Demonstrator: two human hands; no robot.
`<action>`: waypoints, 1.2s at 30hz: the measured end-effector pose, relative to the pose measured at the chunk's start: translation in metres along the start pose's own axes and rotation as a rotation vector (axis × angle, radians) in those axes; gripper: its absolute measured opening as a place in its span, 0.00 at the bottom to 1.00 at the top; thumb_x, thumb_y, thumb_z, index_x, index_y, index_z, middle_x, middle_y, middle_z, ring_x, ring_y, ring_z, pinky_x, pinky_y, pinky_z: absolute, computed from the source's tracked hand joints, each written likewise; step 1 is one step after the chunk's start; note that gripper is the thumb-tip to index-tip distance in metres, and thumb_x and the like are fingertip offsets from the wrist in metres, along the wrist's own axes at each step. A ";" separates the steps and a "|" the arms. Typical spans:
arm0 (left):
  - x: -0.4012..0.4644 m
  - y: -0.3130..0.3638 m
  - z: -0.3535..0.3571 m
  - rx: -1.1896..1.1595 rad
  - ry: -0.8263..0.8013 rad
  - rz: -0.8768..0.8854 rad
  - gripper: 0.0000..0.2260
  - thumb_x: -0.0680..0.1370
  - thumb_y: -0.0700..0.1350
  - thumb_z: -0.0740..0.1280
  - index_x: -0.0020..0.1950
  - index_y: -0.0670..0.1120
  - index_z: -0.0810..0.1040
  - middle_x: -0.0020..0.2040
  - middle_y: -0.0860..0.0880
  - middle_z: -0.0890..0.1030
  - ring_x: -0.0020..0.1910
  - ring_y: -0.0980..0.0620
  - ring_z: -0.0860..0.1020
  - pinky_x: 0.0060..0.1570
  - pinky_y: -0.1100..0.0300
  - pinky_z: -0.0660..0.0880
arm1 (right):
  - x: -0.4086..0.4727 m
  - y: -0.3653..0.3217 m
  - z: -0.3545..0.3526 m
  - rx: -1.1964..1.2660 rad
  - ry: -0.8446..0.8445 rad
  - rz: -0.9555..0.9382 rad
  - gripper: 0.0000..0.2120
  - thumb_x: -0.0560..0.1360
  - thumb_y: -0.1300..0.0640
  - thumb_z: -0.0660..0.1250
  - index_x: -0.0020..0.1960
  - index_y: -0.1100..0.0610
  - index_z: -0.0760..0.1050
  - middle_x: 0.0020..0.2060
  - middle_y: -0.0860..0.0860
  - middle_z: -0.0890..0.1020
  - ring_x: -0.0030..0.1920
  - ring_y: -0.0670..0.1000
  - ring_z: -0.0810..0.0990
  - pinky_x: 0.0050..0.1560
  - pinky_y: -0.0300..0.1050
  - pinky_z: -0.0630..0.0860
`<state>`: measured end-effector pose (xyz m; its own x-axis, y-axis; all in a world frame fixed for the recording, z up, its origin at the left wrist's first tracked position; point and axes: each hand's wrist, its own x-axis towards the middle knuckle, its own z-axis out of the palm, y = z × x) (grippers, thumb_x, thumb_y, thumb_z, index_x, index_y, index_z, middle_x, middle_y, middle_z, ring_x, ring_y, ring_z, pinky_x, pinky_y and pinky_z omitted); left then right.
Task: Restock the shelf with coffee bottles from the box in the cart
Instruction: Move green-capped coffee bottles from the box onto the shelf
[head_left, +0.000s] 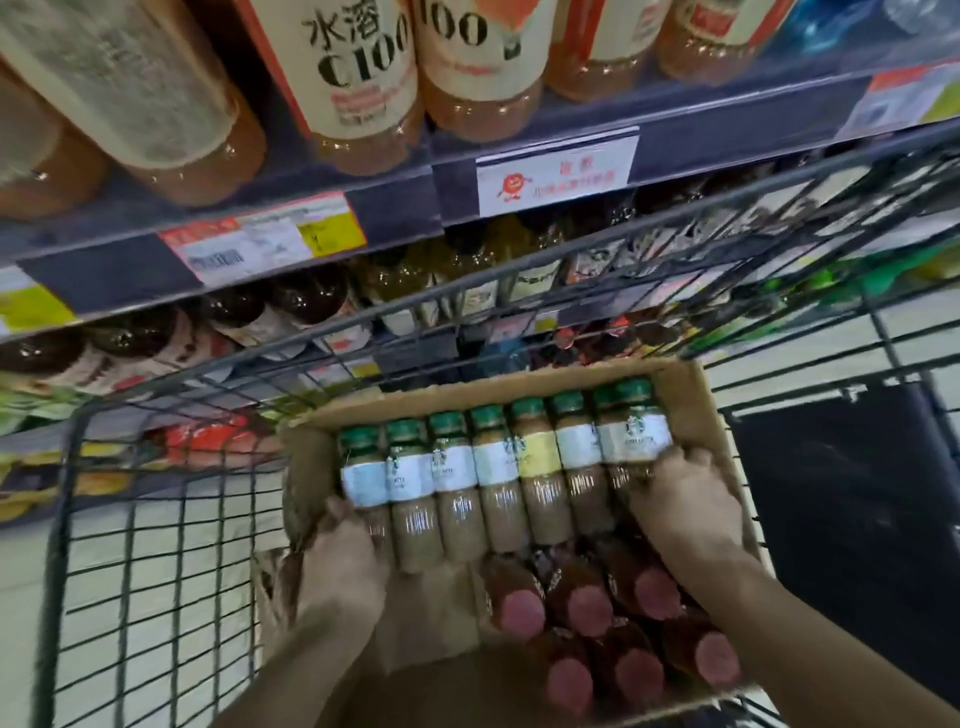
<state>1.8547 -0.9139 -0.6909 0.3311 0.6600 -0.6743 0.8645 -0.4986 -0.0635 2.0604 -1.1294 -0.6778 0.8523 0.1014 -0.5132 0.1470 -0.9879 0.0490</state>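
Note:
An open cardboard box sits in a black wire cart. Across its far half lies a row of several green-capped coffee bottles with pale labels, side by side. My left hand clasps the leftmost bottle's lower end. At the other end my right hand is wrapped around the rightmost bottle's base. Both hands press the row from its two ends. Near the box's front stand several dark bottles with pink caps, upright.
Beyond the cart's rim the shelf holds dark coffee bottles on its middle level. Large orange drink bottles stand on the level above. Price tags hang along the shelf edges. A dark panel is to the cart's right.

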 end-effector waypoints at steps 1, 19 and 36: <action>-0.004 0.007 -0.008 -0.029 0.005 0.007 0.31 0.77 0.54 0.64 0.73 0.41 0.56 0.57 0.36 0.76 0.53 0.36 0.78 0.54 0.47 0.76 | 0.001 -0.001 0.002 -0.034 0.011 -0.008 0.16 0.78 0.54 0.61 0.62 0.61 0.69 0.58 0.59 0.72 0.59 0.60 0.74 0.52 0.51 0.74; 0.018 0.030 0.023 -0.433 0.111 -0.129 0.24 0.73 0.40 0.69 0.63 0.36 0.62 0.61 0.35 0.68 0.58 0.32 0.72 0.57 0.44 0.69 | 0.013 -0.004 0.015 -0.239 0.071 -0.091 0.26 0.73 0.46 0.68 0.60 0.64 0.68 0.55 0.59 0.74 0.54 0.58 0.78 0.45 0.47 0.76; 0.007 0.028 0.040 -0.627 0.190 -0.181 0.16 0.77 0.39 0.63 0.62 0.38 0.64 0.58 0.36 0.73 0.58 0.35 0.73 0.58 0.46 0.69 | 0.009 -0.011 0.015 0.224 -0.105 -0.014 0.31 0.68 0.47 0.76 0.58 0.62 0.64 0.55 0.62 0.77 0.56 0.64 0.76 0.47 0.49 0.69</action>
<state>1.8658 -0.9455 -0.7268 0.1720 0.8181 -0.5488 0.9492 0.0113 0.3144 2.0590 -1.1194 -0.6964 0.7923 0.1136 -0.5994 0.0333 -0.9891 -0.1434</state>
